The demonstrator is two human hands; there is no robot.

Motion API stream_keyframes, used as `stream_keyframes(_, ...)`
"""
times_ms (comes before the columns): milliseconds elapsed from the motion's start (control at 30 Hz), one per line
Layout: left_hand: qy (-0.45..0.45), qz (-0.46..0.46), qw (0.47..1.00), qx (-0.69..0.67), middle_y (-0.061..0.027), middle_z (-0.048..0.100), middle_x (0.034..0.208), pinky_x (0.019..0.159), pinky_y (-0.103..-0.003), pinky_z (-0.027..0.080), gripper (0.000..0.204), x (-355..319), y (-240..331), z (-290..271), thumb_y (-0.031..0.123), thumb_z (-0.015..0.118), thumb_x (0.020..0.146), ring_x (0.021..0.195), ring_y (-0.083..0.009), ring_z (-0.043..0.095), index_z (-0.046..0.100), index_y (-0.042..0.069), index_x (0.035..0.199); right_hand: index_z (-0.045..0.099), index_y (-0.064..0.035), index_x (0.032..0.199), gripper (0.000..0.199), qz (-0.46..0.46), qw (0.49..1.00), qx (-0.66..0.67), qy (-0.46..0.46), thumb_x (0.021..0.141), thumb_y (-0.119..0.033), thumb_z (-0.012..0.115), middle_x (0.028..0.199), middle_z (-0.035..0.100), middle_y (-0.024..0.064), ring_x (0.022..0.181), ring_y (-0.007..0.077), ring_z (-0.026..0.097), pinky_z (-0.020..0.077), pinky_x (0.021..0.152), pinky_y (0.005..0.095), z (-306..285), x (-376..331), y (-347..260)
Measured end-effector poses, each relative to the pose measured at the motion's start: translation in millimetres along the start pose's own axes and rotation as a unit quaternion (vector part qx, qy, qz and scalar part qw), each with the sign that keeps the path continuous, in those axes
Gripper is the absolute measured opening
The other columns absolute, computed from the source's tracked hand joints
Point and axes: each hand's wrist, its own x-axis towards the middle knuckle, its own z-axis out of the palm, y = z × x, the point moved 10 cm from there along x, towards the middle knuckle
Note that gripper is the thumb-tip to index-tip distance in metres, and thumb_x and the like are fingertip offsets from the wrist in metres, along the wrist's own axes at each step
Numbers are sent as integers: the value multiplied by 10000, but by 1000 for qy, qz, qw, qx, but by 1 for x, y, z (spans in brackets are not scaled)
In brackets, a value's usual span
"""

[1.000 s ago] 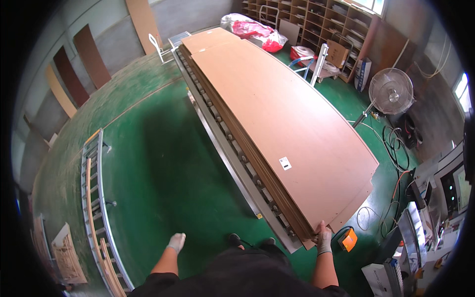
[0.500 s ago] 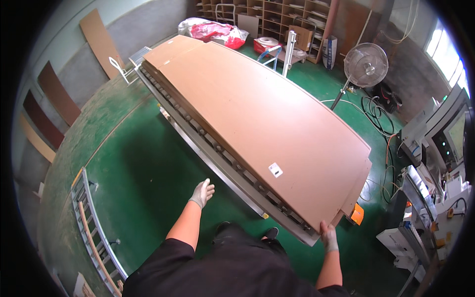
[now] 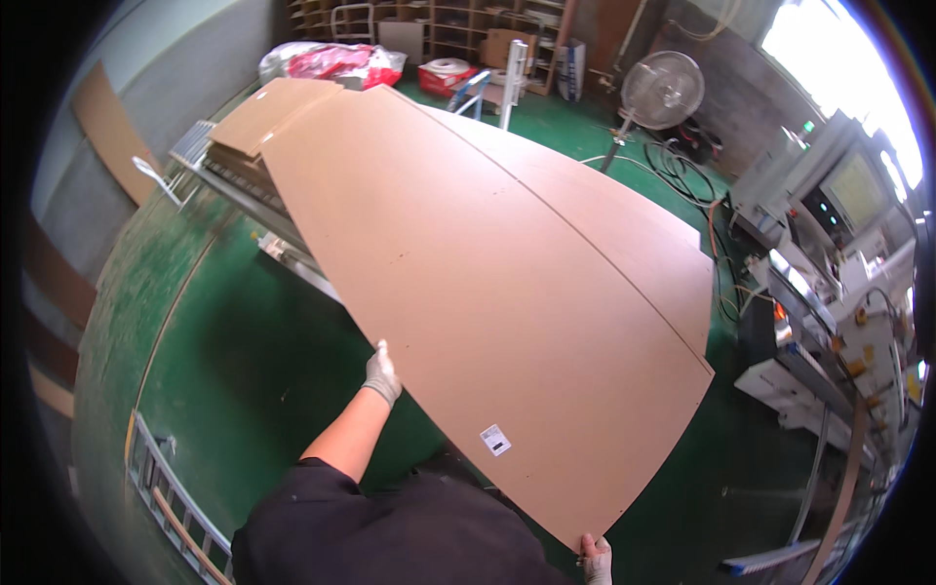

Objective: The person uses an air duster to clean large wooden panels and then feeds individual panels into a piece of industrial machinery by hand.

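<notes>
A large flat brown board (image 3: 487,292) with a small white label (image 3: 495,440) juts off the stack toward me, lying askew over the boards below. My left hand (image 3: 383,376), in a pale glove, grips its near long edge, thumb on top and fingers hidden underneath. At the near right corner my right hand (image 3: 596,561), gloved with bare fingertips, pinches the board's edge. Another brown board (image 3: 634,229) shows beneath along the far side. The metal frame (image 3: 249,208) under the stack shows at the left.
A standing fan (image 3: 663,90) is beyond the stack, with cables (image 3: 680,174) on the green floor. Machine cabinets with a screen (image 3: 858,195) line the right. A metal roller frame (image 3: 180,487) lies at lower left. Boards (image 3: 112,136) lean on the left wall; shelves (image 3: 458,39) stand behind.
The top board has come off the stack toward me, turning askew. My left hand, open and free before, now grips its edge. My right hand has moved nearer with the corner.
</notes>
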Motion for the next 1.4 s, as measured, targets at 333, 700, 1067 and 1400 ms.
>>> stream_keyframes(333, -9, -91, 988, 125, -118, 549, 1454, 1120, -510, 426, 691, -105, -14, -70, 605, 270, 1057, 1321, -341, 526, 482, 73, 1442, 587, 13, 1180, 462, -6, 986, 107, 126, 976, -396, 663, 926, 666, 60, 555, 104, 496, 400, 448, 256, 16, -122, 162)
stream_keyframes(700, -10, -220, 975, -33, -135, 434, 1570, 1187, -484, 338, 882, -193, -18, -155, 755, 315, 976, 1415, -363, 434, 380, 87, 1548, 668, -106, 910, 375, 190, 968, -31, 163, 937, -478, 705, 761, 613, 43, 680, 190, 573, 502, 602, 364, -62, -163, 231)
stream_keyframes(1067, 3, -270, 954, 127, -117, 416, 1574, 1180, -446, 363, 826, -132, 53, -156, 701, 326, 1004, 1432, -308, 409, 346, 79, 1547, 679, 29, 1227, 675, -200, 970, -107, 84, 1018, -584, 488, 1205, 699, 128, 1099, 195, 627, 493, 941, 341, 102, 303, -261)
stream_keyframes(1400, -106, -62, 985, 119, -137, 600, 1380, 1078, -519, 464, 749, 44, 230, -86, 679, 406, 979, 1268, -350, 573, 512, 81, 1416, 738, -72, 1124, 849, -176, 907, -360, 134, 960, -754, 259, 1194, 680, 243, 1198, 426, 610, 469, 1018, 485, 186, 218, -355)
